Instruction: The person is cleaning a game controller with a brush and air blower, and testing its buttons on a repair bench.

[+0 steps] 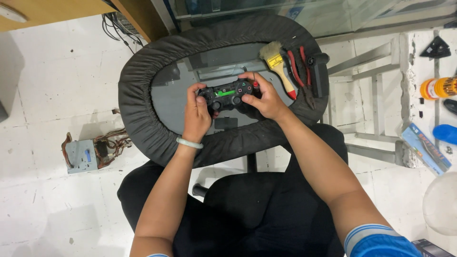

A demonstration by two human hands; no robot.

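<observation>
Both hands clamp 1 black gamepad from either end: the left hand wraps its left grip, the right hand its right grip, thumbs on top. The gamepad is held just above the grey middle of an oval tray with a padded black rim. 1 pale bangle circles the left wrist. On the tray's right side lie 1 brush with a yellow band and wooden handle, 1 pair of red-handled pliers and 1 black tool, side by side. The floor is white tile, scuffed. At the left sits 1 small metal box trailing wires. To the right stand a grey metal frame, 1 orange reel and 1 blue packet.
</observation>
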